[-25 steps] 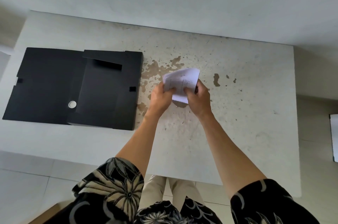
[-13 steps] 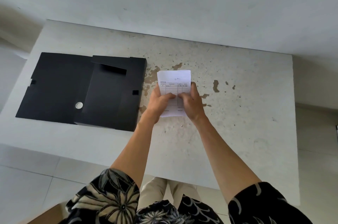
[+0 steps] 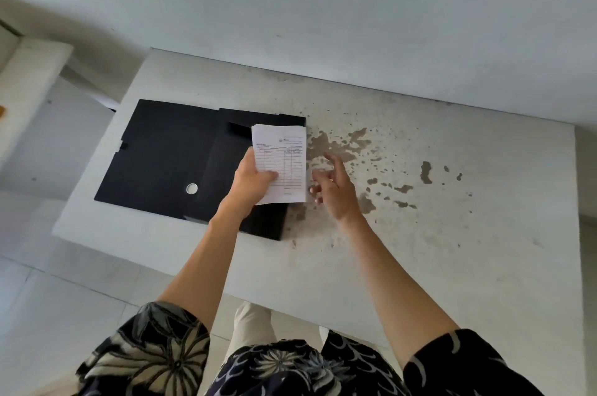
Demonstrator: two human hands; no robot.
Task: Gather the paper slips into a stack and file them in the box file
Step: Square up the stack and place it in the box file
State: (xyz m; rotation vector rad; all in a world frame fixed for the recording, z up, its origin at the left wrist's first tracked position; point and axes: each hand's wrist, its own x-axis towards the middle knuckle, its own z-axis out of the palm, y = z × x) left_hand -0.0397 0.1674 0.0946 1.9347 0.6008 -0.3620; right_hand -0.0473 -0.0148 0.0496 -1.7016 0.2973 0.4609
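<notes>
A stack of white paper slips (image 3: 284,156) with a printed table on top is held upright over the right part of the black box file (image 3: 168,156). My left hand (image 3: 252,182) grips the stack by its lower left edge, thumb across the front. The box file lies open and flat on the table's left side, with a white round hole ring (image 3: 192,188) near its spine. My right hand (image 3: 332,189) hovers just right of the stack, fingers spread, holding nothing.
The grey table (image 3: 452,234) has brown worn patches (image 3: 336,143) to the right of the file. A pale wall runs behind the table. Tiled floor (image 3: 48,298) lies to the left and in front.
My right hand has let go of the stack and drawn off to the right. My left hand has carried the slips leftward, from above the bare table to above the box file.
</notes>
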